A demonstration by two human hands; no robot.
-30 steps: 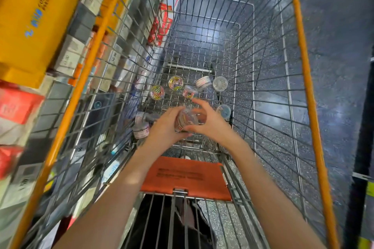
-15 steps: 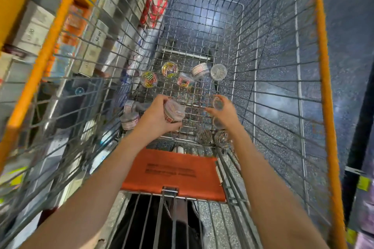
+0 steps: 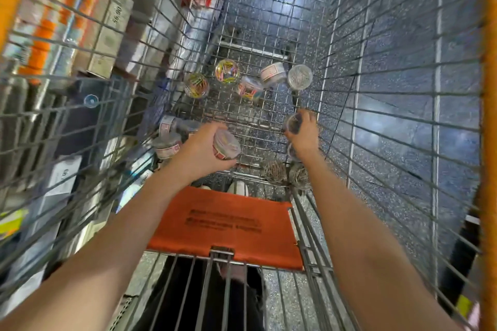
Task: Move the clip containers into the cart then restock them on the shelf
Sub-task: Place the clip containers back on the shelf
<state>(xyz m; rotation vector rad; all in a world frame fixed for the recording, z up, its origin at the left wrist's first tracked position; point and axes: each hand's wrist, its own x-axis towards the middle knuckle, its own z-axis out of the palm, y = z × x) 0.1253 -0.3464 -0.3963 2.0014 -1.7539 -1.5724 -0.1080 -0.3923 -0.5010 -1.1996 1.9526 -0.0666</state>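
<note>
Hands inside the cart [image 3: 357, 83]: left hand [image 3: 200, 152] grips one clip container [image 3: 226, 144], right hand [image 3: 302, 133] another [image 3: 293, 123]. Five containers [image 3: 227, 71] lie at 12 o'clock, floor between them bare.

Indoor overhead light, fairly bright. Pale glare patches on the speckled floor [image 3: 293, 0] seen through the cart [image 3: 435, 142] mesh. Strong wide-angle distortion: cart wires splay and curve toward edges. Motion blur heavy at left, shelf boxes [image 3: 107, 27] smeared, labels mostly unreadable. Centre sharper; clip containers [image 3: 227, 71] readable but soft. No hard shadows.
</note>
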